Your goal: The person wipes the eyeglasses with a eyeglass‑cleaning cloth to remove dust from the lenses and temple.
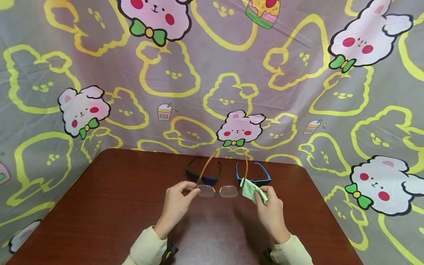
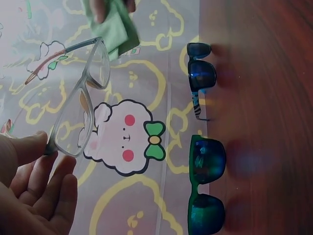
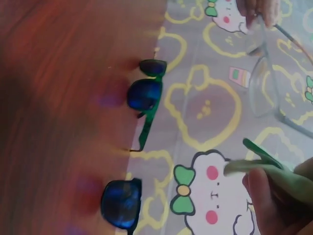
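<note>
Eyeglasses in left hand; any lettering unreadable.

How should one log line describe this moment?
left fingers: hold grey clear-lensed eyeglasses | right fingers: pinch pale green cloth | on brown wooden table: green-framed sunglasses, blue-framed sunglasses

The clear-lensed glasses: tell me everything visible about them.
The glasses have a thin, translucent grey front that looks like plastic, clear lenses, amber-coloured patches beside the bridge, and slim temples, grey near the hinges, then orange-brown. The temples are unfolded, stretching away from the head camera. The left hand pinches the front's left end, holding them above the table. A green cloth is near the other end, apart from it in the right-wrist view.
</note>
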Motion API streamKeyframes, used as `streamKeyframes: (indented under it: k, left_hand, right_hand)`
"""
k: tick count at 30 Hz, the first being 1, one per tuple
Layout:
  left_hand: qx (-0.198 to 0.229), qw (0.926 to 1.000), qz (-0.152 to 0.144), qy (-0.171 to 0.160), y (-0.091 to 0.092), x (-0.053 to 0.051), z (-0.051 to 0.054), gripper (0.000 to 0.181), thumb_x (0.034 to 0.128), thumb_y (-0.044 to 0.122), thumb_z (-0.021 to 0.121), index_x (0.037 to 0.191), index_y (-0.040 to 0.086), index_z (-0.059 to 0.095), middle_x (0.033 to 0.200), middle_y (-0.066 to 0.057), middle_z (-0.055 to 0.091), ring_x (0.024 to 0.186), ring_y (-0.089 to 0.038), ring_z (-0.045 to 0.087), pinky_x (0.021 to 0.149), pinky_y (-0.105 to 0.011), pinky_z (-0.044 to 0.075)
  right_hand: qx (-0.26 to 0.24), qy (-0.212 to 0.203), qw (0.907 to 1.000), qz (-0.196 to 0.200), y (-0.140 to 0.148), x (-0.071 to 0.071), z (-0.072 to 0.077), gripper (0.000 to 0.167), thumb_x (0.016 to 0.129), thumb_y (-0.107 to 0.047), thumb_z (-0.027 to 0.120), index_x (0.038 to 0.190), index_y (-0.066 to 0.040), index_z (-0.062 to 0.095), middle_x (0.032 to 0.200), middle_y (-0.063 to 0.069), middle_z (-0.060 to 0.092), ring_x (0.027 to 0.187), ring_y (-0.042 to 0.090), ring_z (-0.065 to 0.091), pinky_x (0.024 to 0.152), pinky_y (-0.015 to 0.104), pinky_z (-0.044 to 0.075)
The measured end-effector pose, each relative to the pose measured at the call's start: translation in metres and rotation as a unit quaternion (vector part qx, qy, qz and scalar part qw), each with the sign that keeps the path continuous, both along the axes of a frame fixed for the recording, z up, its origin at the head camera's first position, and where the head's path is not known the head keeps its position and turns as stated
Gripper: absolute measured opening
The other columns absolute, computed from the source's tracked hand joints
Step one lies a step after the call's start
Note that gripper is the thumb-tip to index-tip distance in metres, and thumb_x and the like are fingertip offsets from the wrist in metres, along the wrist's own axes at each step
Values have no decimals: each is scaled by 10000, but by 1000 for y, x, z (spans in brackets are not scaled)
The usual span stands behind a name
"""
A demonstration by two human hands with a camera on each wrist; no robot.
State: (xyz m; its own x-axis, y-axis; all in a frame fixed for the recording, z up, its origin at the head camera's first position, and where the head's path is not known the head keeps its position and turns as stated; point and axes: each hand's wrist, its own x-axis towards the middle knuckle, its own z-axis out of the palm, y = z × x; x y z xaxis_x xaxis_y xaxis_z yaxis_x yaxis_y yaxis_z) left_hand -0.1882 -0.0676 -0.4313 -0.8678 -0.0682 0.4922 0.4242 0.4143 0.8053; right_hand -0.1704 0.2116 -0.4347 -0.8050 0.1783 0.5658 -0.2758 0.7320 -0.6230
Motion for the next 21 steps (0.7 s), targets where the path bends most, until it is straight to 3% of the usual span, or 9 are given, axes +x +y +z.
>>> streamKeyframes:
  k: [6,10,16,21]
  left_hand:
    - [-93,10000,-19,-32,6,2,0,125,762,165,800,852,140,718,746,102,658,703,-91,613,561,-226,448]
    - [-154,9999,25,-16,9,3,-1,125,762,161,800,853,129,720,745,106,659,705,-74,614,571,-231,448]
    - [-189,9997,51,122,12,2,-1,136,758,164,803,855,115,722,744,105,661,717,-69,625,611,-243,465]
    - [-176,9996,74,222,13,2,0,136,759,181,804,850,123,720,741,104,661,704,-65,618,581,-228,451]
  right_hand:
    - [-667,43,9978,48,-10,-1,10,119,891,-83,644,900,-67,526,680,-20,522,595,93,460,539,254,372]
    - [-867,247,9951,409,-17,-1,9,104,891,-53,641,904,-46,538,795,27,614,671,97,503,581,235,399]
    - [-1172,473,9874,948,-25,-1,8,102,873,30,637,905,-6,547,1112,125,657,957,166,600,736,117,426]
    - [-1175,610,9814,1388,-34,8,24,134,838,121,626,931,68,544,1112,235,625,973,289,617,775,113,448]
